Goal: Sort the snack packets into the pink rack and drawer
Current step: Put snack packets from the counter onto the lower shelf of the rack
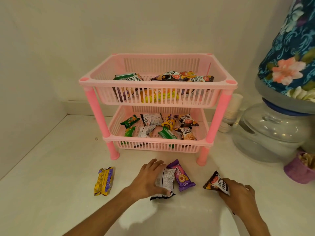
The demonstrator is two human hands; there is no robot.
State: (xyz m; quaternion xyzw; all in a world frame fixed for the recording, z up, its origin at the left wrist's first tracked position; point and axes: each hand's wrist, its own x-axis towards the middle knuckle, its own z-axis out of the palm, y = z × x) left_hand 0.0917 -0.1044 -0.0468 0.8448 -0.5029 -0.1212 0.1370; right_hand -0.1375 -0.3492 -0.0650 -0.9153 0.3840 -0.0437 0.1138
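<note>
A pink two-tier rack (158, 83) stands on the white counter, with several snack packets in both its baskets. In front of it, my left hand (150, 178) grips a white-backed packet (166, 180) that lies on the counter. A purple packet (181, 176) lies right beside it, touching it. My right hand (238, 195) pinches a black salted peanuts packet (216, 183) by its lower end. To the left, a yellow and purple packet (103, 181) lies alone.
A water dispenser (272, 132) with a floral cover (289, 48) stands at the right, a stack of paper cups (230, 114) beside it. A purple bowl (300, 169) holding snacks sits at the right edge. Walls close the left and back.
</note>
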